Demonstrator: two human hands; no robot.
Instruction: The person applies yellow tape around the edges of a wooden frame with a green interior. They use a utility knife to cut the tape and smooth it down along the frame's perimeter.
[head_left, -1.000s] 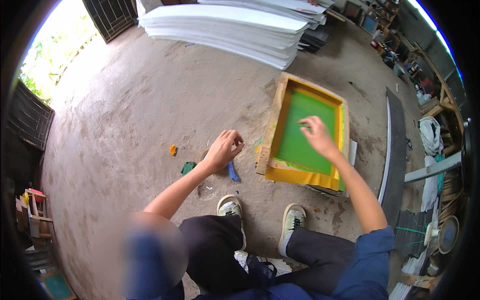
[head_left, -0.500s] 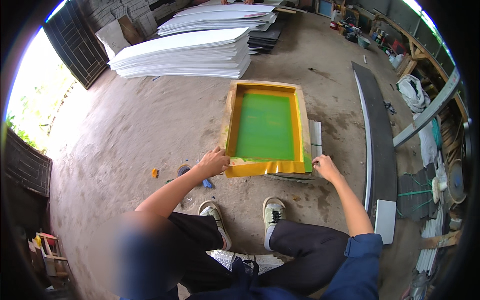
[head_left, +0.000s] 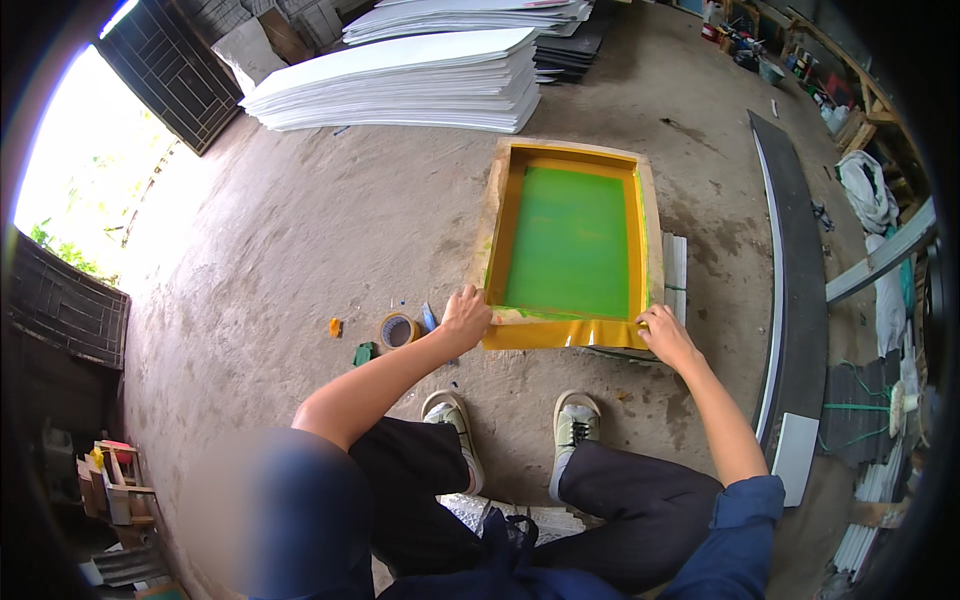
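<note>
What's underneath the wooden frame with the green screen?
Pale stacked pieces with a green tie show past the right side of the wooden frame. The frame covers the rest, so what lies under its middle cannot be seen.

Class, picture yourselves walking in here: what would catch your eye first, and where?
A newcomer would probably notice first the bright green rectangular panel in its tape-lined wooden frame, just right of centre. Next might come the shiny yellow strip of tape along the frame's near edge, between the person's left hand and right hand. Beyond, toward the upper left, lies a thick stack of long white sheets.
</note>
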